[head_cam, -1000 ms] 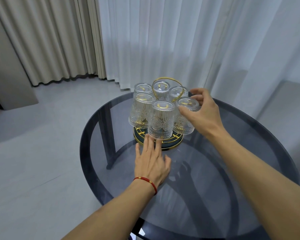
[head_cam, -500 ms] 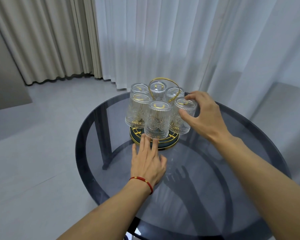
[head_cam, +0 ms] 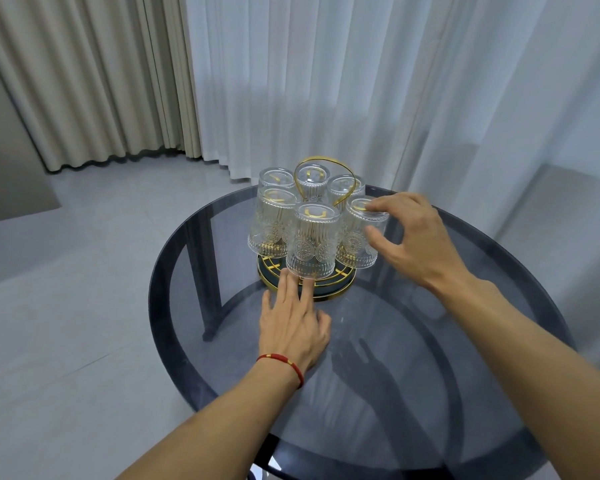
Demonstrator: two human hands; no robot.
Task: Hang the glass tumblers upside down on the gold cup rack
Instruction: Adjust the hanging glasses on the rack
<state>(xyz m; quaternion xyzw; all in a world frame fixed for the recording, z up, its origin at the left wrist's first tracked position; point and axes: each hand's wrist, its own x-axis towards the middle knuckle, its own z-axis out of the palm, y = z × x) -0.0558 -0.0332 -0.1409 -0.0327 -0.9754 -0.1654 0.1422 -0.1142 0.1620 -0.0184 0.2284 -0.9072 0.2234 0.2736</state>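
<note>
The gold cup rack (head_cam: 327, 160) with its round dark base (head_cam: 340, 289) stands at the far side of the round glass table (head_cam: 447, 393). Several clear patterned glass tumblers hang upside down on it around the arched handle. One faces me at the front (head_cam: 311, 244). My right hand (head_cam: 421, 244) is at the front-right tumbler (head_cam: 355, 244), with its fingers over the upturned bottom and its thumb on the side. My left hand (head_cam: 291, 327), with a red string at the wrist, lies flat on the table, fingertips touching the base's front rim.
Sheer white curtains (head_cam: 361, 81) hang just behind the table, with beige drapes (head_cam: 101, 81) to the left. Pale floor tiles (head_cam: 66, 289) lie to the left of the table. The table's dark frame shows through the glass.
My view has shifted slightly. Both hands stay where they were, the right on the front-right tumbler and the left flat at the base.
</note>
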